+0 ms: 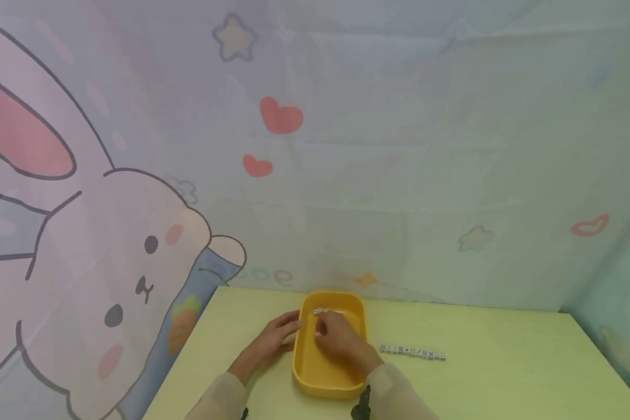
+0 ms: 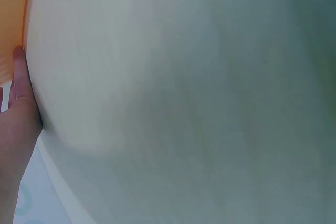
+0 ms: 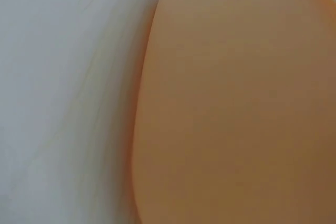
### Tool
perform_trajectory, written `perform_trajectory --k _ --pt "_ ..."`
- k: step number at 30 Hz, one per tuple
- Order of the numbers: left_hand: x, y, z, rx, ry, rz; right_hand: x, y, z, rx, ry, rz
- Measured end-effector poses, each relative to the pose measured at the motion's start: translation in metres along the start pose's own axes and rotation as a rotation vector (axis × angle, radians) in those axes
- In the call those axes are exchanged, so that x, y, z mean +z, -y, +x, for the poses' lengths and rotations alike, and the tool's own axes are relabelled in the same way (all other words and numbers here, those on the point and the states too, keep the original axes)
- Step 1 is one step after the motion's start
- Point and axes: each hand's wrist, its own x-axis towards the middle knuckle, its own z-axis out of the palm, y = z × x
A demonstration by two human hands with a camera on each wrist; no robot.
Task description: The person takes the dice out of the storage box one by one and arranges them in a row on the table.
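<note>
Inside the yellow tray (image 1: 328, 376), my right hand (image 1: 338, 335) has its fingers curled. It pinches a small white die (image 1: 317, 334) with red pips at the fingertips. Just beyond those fingers, a short row of white dice (image 1: 320, 311) lies toward the tray's far left corner. My left hand (image 1: 275, 341) touches the tray's left side, its fingers extended along the outer wall. The left wrist view shows that hand (image 2: 21, 108) against the orange-looking tray wall (image 2: 10, 19). In the right wrist view the tray (image 3: 236, 103) fills most of the picture, and the hand is out of sight.
To the right of the tray, a straight row of white dice (image 1: 413, 352) with dark and red pips lies on the pale yellow-green table (image 1: 504, 373). A cloth backdrop (image 1: 399, 175) with a cartoon rabbit (image 1: 110, 262) hangs along the table's back edge.
</note>
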Motion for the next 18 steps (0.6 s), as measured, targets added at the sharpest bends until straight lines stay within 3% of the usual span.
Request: perform_trajectory --k 6,9,14,18 --pt "0.002 0.007 -0.006 -0.033 0.007 -0.01 0.002 0.006 -0.01 -0.05 0.078 -0.04" --pt "0.001 0.004 -0.005 -0.011 -0.004 0.004 -0.002 0.011 -0.01 -0.094 0.067 -0.035" --pt "-0.003 -0.001 -0.007 -0.014 -0.003 0.02 -0.018 0.024 -0.013 -0.19 0.046 -0.015" --pt "-0.007 -0.005 -0.01 -0.022 0.007 0.024 -0.041 0.03 -0.025 -0.191 0.034 0.04"
